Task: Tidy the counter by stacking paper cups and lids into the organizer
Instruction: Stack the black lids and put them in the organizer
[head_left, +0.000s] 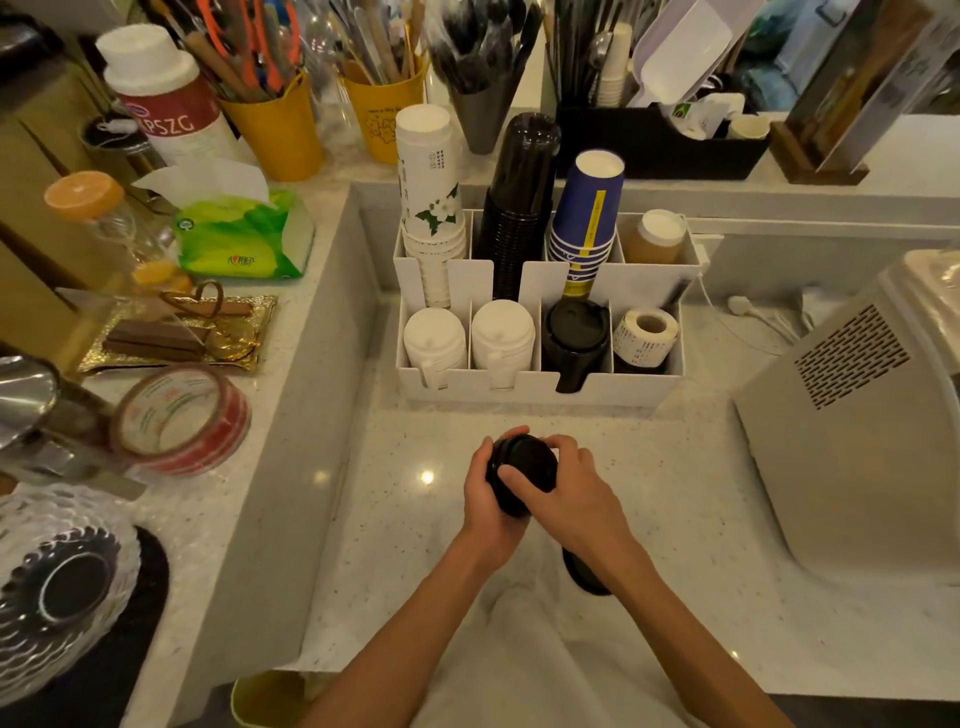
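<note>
I judge the job mostly done: the organizer's (540, 395) far row holds white cups (428, 171), black cups (519, 192) and blue cups (587, 208) in upright stacks. Its near row has two slots of white lids (434, 338) and, third from the left, a slot of shelved black lids (574, 332). What I see left is the loose lid stack (524, 462), held over the middle of the counter (415, 545) and well short of the organizer. There is also a dark round thing (584, 577) half hidden under the right forearm (lid or cup, I cannot tell). The left hand (488, 499) wraps the loose lid stack from the left, fingers curled over its far edge. The right hand (566, 488) grips it from the right, thumb laid on its dark face.
</note>
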